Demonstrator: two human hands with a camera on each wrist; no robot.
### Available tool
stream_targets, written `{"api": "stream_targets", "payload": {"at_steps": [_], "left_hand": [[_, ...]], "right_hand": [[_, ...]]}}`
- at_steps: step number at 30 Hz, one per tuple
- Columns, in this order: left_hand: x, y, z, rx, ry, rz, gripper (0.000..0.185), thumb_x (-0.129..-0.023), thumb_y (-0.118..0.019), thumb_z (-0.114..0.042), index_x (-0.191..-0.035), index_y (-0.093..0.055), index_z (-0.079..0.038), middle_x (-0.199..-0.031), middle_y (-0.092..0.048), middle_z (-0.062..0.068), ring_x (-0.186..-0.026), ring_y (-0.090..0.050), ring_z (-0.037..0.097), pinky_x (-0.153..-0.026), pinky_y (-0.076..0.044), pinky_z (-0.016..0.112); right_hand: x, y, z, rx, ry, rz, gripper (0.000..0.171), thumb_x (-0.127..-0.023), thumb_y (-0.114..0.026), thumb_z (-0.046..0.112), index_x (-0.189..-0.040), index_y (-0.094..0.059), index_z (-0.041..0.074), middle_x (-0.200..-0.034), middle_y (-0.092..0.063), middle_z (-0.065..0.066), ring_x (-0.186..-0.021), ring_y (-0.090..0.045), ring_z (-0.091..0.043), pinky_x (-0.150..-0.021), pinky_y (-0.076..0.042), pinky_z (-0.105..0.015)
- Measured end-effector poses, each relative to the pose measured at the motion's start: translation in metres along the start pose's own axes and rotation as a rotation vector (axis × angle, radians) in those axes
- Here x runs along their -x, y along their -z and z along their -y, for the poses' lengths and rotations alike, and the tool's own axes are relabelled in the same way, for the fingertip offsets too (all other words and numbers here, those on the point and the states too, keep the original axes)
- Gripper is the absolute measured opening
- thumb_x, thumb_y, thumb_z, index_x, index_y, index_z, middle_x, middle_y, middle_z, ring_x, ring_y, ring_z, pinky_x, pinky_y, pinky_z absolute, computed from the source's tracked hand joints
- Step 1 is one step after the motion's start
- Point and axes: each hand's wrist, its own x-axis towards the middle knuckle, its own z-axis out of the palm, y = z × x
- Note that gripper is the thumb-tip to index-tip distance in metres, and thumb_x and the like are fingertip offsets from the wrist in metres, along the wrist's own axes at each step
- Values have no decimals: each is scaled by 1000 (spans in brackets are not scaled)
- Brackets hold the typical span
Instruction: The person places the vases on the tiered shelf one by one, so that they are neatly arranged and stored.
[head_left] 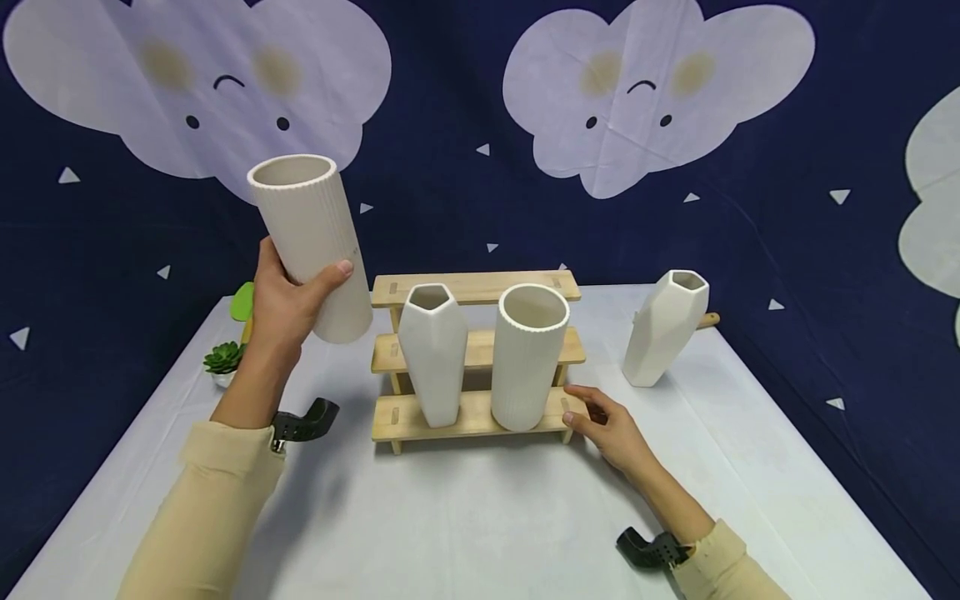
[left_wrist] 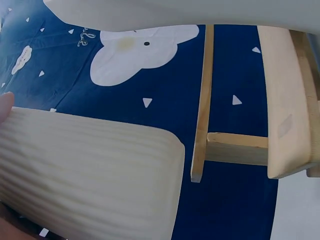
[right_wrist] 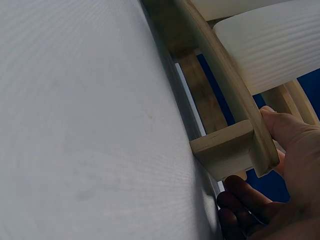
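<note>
In the head view, the left hand (head_left: 281,308) is holding the ribbed vase (head_left: 311,242) in the air, to the left of the shelf (head_left: 480,287), with the thumb and fingers closing around its side. This vase is looking white, tall and round, with fine vertical ribs and a wide open mouth at the top; it is appearing slanted here. On the low step (head_left: 476,412), the faceted vase (head_left: 435,350) and the second ribbed vase (head_left: 528,358) are already standing side by side. The far vase (head_left: 663,333), also faceted, is standing on the tabletop (head_left: 450,517), well apart on the right. I am judging the work to be about half way: two vases are having their place on the shelf, and two are remaining off it. The right hand (head_left: 611,429) is gripping the right end of the low step.

In the left wrist view, the ribbed vase is showing its even ribs and one rounded end, apart from the shelf, and only a little of the fingers is appearing.

In the right wrist view, the hand is bending its fingers around the step's end, probably steadying it, while a standing vase is resting close by.
</note>
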Motion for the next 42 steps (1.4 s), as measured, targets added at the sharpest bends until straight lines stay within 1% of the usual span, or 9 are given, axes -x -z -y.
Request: {"api": "stream_targets", "payload": {"at_steps": [9, 12, 20, 26, 36, 42], "left_hand": [[-16, -10, -7, -19, -29, 44, 77, -76, -75, -25, -140, -33, -21, -133, -47, 5, -118, -50, 22, -99, -40, 53], [-21, -15, -10, -31, -29, 60, 78, -75, -76, -28, -140, -33, -21, -135, -46, 6, -119, -50, 23, -99, -40, 53], [-31, -27, -16, -43, -38, 117, 79, -75, -77, -30, -140, -32, -20, -136, -45, 8, -121, -48, 26, -100, -39, 54], [-38, -33, -16, -31, -31, 153, 77, -75, -76, -30, -139, -33, -20, -135, -47, 9, -119, -50, 26, -99, -41, 53], [-51, -45, -13, -5, -4, 238, 76, -76, -77, -32, -138, -34, -21, -135, -48, 7, -119, -52, 24, -100, -42, 48], [-57, -52, -10, -10, 1, 277, 78, -77, -76, -32, -140, -32, -21, -137, -47, 8, -121, -51, 25, -101, -42, 49]], "right_hand": [[0, 0, 1, -2, -19, 4, 46, -87, -68, 25, -130, -56, 16, -116, -64, -12, -89, -57, -3, -74, -46, -20], [-1, 0, 1, 1, -22, 4, 46, -87, -68, 26, -130, -56, 17, -115, -64, -12, -88, -56, -4, -73, -46, -20], [-1, 0, -1, 3, 7, 5, 44, -87, -68, 25, -129, -56, 16, -110, -65, -15, -84, -55, -4, -70, -45, -20], [0, 1, 1, -2, 9, 4, 45, -87, -68, 24, -129, -56, 15, -110, -65, -14, -84, -56, -3, -70, -45, -20], [1, 1, 1, -5, 7, 6, 46, -87, -68, 24, -130, -56, 15, -111, -65, -14, -86, -56, -3, -71, -46, -20], [0, 1, 0, -6, 6, 6, 45, -87, -68, 24, -129, -56, 16, -111, -65, -14, -84, -56, -4, -70, -46, -20]]}}
